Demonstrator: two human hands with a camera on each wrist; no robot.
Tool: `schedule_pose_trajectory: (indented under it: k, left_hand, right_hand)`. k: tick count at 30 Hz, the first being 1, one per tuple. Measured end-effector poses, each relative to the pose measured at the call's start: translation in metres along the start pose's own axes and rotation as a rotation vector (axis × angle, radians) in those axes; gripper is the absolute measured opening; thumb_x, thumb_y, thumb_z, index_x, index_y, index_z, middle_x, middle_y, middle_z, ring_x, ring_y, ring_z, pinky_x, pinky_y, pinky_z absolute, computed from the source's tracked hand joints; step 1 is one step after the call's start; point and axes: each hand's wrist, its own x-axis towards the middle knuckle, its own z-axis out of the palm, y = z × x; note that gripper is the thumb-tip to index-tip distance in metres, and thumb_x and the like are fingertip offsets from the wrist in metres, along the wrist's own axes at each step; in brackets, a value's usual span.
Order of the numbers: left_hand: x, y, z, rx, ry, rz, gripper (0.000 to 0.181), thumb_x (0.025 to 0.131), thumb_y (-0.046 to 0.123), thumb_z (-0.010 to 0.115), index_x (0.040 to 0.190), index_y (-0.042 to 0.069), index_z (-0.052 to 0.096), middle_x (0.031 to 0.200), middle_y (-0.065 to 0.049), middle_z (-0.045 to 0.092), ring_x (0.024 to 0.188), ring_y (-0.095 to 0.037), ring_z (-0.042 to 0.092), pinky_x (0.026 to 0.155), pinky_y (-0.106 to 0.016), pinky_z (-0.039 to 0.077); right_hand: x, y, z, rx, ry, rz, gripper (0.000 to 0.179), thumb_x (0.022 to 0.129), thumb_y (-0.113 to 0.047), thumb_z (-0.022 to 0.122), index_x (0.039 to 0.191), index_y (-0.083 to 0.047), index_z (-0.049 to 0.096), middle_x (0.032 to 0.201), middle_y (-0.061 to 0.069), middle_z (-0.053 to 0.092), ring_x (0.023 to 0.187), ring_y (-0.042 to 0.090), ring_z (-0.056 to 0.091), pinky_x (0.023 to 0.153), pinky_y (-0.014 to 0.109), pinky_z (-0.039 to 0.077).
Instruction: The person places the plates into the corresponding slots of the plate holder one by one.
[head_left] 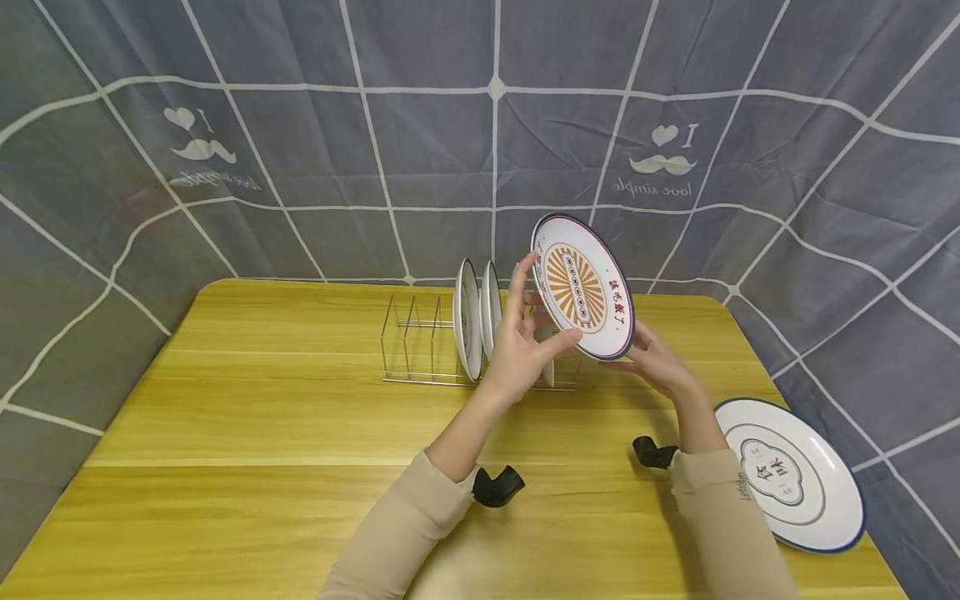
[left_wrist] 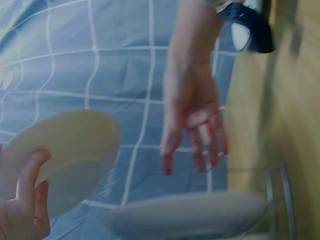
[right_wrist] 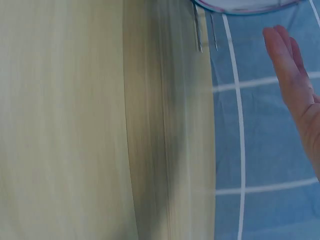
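My left hand holds a white plate up and tilted above the right end of a wire dish rack, thumb on its front and fingers behind. Orange rays and red characters decorate its face. Beside the plate's lower right edge is my right hand, partly hidden by it; in the left wrist view this right hand has loosely extended fingers, apart from the plate. Two plates stand on edge in the rack, one left of the other. Behind my left hand another plate shows partly there.
A larger white plate with a blue rim and dark characters lies face up at the table's right edge. The wooden table meets a grey checked cloth behind. Black wrist pieces stick out by both sleeves.
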Motion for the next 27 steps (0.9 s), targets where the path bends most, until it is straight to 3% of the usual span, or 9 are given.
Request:
schedule_pose_trajectory:
  k: [3,6,13,21,27]
  left_hand:
    - [0.002,0.012,-0.012,-0.043,0.003,0.013,0.094,0.074,-0.018,0.060,0.146,0.019,0.013,0.106,-0.009,0.037,0.090,-0.018,0.050,0.066,-0.036,0.057]
    - [0.004,0.022,-0.023,-0.061,0.024,0.034,0.094,0.074,-0.019,0.059,0.146,0.020,0.013,0.105,-0.008,0.037,0.091,-0.019,0.050,0.066,-0.036,0.057]
    - [0.005,0.045,-0.050,-0.127,0.082,0.075,0.096,0.074,-0.021,0.056,0.147,0.023,0.011,0.112,-0.009,0.039,0.099,-0.024,0.049,0.066,-0.033,0.057]
    - [0.001,0.068,-0.086,-0.157,0.179,0.137,0.097,0.074,-0.023,0.053,0.146,0.027,0.012,0.131,-0.014,0.033,0.106,-0.027,0.048,0.067,-0.032,0.057]
    - [-0.007,0.080,-0.115,-0.152,0.260,0.170,0.094,0.076,-0.023,0.051,0.146,0.029,0.014,0.133,-0.016,0.030,0.103,-0.027,0.050,0.066,-0.031,0.057]
  right_hand:
    - [0.008,0.000,0.008,0.034,-0.054,-0.022,0.059,0.093,-0.009,0.051,0.144,-0.009,0.021,0.132,0.004,0.036,0.105,0.014,0.053,0.092,0.051,0.044]
    - [0.013,0.000,0.015,0.043,-0.086,-0.028,0.054,0.092,-0.006,0.053,0.140,-0.010,0.028,0.123,0.010,0.043,0.101,0.020,0.056,0.091,0.056,0.042]
    - [0.020,0.001,0.022,-0.020,-0.099,-0.009,0.052,0.092,-0.007,0.054,0.138,-0.002,0.031,0.124,0.035,0.037,0.104,0.034,0.055,0.089,0.050,0.046]
    - [0.022,0.002,0.023,-0.029,-0.098,0.011,0.058,0.091,-0.005,0.054,0.139,0.006,0.024,0.127,0.035,0.036,0.106,0.036,0.053,0.088,0.046,0.049]
    - [0.022,0.000,0.025,-0.047,-0.104,0.004,0.059,0.090,-0.006,0.055,0.139,0.006,0.025,0.124,0.032,0.039,0.107,0.038,0.053,0.087,0.048,0.049]
